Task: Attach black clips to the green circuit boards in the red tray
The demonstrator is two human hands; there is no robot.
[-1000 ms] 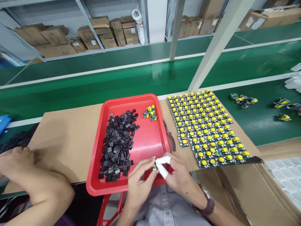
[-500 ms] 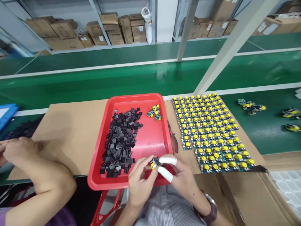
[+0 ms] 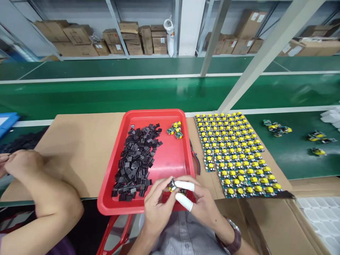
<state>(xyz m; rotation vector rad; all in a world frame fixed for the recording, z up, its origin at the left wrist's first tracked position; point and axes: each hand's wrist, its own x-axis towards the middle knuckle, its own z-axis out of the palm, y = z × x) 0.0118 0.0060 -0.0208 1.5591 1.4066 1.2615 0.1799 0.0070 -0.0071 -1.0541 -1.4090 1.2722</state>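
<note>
My left hand (image 3: 158, 204) and my right hand (image 3: 198, 202) meet over the near rim of a red tray (image 3: 183, 117). Together they pinch a small circuit board with a yellow part (image 3: 173, 186). White finger cots cover my right thumb and forefinger. A heap of small black parts (image 3: 136, 157) fills the tray's left half. A few loose yellow-topped boards (image 3: 175, 130) lie at the tray's far right corner. Right of the tray lies a large panel of several yellow-topped boards (image 3: 235, 154).
Red-handled cutters (image 3: 195, 160) lie between tray and panel. Another person's arm (image 3: 34, 191) rests on the cardboard at the left. A green conveyor belt (image 3: 132, 95) runs behind, with loose boards (image 3: 277, 127) at the right. A slanted white post (image 3: 265, 49) rises behind the panel.
My hands stay at the tray's near rim and have turned the small board between the fingers. The view has shifted slightly.
</note>
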